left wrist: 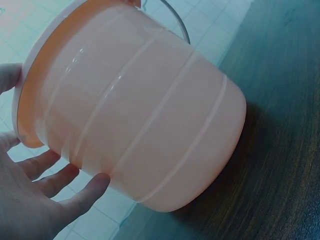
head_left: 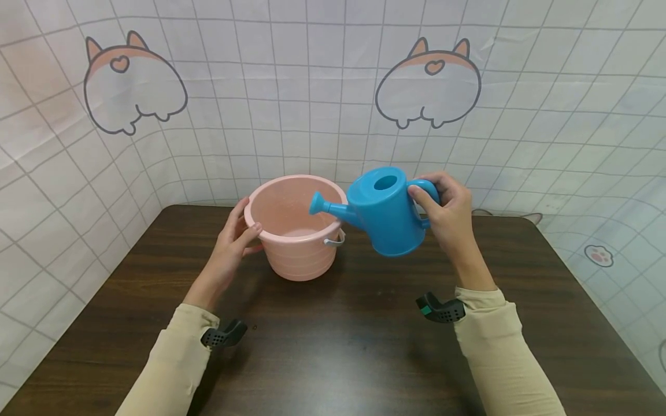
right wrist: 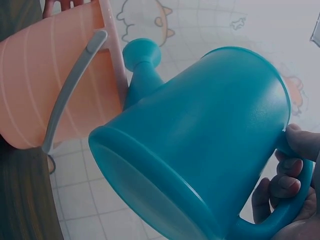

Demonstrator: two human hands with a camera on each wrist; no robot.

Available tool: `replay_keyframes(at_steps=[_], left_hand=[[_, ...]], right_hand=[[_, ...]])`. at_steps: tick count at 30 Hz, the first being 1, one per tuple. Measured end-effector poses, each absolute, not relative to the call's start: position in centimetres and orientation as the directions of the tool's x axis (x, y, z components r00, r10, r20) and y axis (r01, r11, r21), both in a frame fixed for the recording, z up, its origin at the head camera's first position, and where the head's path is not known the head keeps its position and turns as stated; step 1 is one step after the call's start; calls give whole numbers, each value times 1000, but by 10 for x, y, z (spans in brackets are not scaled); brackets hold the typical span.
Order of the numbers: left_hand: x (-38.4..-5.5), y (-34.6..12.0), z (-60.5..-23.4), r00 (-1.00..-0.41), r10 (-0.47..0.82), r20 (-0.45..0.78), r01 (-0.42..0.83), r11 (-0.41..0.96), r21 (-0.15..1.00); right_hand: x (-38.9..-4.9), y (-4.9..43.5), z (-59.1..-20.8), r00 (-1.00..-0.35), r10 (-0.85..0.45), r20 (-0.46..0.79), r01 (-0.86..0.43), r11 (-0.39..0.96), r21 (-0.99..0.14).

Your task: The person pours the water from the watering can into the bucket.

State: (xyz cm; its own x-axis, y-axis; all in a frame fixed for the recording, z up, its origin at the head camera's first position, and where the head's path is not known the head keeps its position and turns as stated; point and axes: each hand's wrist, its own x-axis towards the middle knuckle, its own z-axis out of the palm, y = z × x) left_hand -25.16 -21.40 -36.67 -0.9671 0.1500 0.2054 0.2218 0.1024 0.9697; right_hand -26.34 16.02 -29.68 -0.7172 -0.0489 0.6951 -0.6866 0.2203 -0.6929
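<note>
A pink bucket (head_left: 299,254) stands upright on the dark wooden table (head_left: 322,352). My left hand (head_left: 227,245) holds its left side, thumb on the rim and the other fingers spread along the outer wall (left wrist: 145,110). With fingers and thumb curled round the handle, my right hand (head_left: 450,211) grips a blue watering can (head_left: 392,216). The can is raised and tilted to the left, its underside showing in the right wrist view. Its spout (head_left: 338,209) reaches over the bucket's right rim, the rose pointing over the opening. No water shows leaving it.
A grey bail handle (right wrist: 72,95) hangs down the bucket's right side. Behind the table hangs a white grid-patterned cloth (head_left: 291,86) printed with cartoon animals, which also runs along both sides. Each sleeve has a black strap device (head_left: 442,309) at the wrist.
</note>
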Motion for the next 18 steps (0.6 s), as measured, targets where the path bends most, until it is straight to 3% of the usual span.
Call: replay_keyframes(at_steps=[18], left_hand=[[-255,-215,-372,-962,150,229,246,105,964]], right_hand=[[-244,151,-281,-714,-54,698,-689,232,-687]])
